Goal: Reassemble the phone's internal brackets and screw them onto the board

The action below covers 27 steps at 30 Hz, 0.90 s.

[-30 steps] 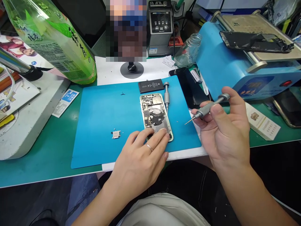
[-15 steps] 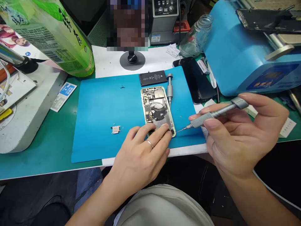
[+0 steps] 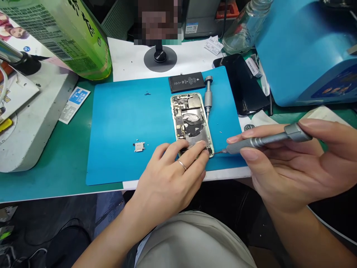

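Green bench (image 3: 52, 178) runs across the view, a blue mat (image 3: 122, 119) covering its middle near the front edge, with white paper showing under the mat's near right edge. Nearest, the left hand (image 3: 173, 171) lies palm down with its fingers laid across the near end of an opened phone (image 3: 195, 132), not closed round it. Facing it, the right hand (image 3: 290, 175) grips a grey screwdriver (image 3: 267, 141) between thumb and fingers, almost level, its thin tip at the phone's near right corner; whether it touches, I cannot tell. On the right half of the mat, slightly askew, the phone shows a pale, round-cornered frame, gold and dark circuitry down its left side, a silvery plate at the far right corner, and a ragged black patch with a shiny pale area over grey metal in the middle; fingers hide its near end. Left of it sits a small metal piece (image 3: 139, 146). Beyond, a second screwdriver (image 3: 208, 97) lies along the phone's right side, and a black battery (image 3: 186, 82) by the mat's far edge. Past the mat's far right corner are a dark glass panel (image 3: 242, 85), a blue machine (image 3: 301, 56) and a glass jar (image 3: 242, 29).
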Motion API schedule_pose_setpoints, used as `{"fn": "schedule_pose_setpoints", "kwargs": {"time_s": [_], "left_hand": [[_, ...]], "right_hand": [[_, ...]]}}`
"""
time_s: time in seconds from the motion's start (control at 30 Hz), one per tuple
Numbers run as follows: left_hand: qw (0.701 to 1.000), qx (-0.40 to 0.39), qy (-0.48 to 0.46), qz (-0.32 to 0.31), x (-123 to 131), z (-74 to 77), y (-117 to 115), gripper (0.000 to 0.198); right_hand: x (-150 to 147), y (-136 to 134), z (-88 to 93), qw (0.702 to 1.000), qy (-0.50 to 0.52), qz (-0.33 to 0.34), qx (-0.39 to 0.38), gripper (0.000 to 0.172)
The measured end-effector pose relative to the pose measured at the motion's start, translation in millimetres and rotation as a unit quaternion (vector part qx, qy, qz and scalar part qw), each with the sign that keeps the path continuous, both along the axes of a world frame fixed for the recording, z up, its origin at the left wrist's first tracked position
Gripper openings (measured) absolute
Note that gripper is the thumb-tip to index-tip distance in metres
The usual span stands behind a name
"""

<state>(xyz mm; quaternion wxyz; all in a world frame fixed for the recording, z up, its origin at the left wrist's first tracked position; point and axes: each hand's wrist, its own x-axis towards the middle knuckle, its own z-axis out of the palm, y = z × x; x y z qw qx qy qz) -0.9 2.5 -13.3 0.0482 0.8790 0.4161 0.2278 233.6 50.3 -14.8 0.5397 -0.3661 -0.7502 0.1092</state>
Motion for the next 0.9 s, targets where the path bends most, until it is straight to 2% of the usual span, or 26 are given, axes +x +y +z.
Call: {"fn": "schedule_pose_setpoints", "kwargs": {"time_s": [0.57,0.77,0.9], "left_hand": [[1.0,0.002,-0.003,0.006,0.9,1.0,0.5,0.031],[1.0,-0.008,0.0,0.002,0.1,0.2,-0.7,0.034],[1.0,-0.004,-0.001,0.003,1.2,-0.2,0.2,0.033]], "right_hand": [[3.4,-4.3,3.0,0.998,-0.053,-0.017,-0.026,0.091],[0.1,0.4,-0.8,1.0,-0.003,0.024,-0.015,0.09],[-0.5,-3.9,-7.7,0.999,0.032,0.012,-0.039,0.087]]}}
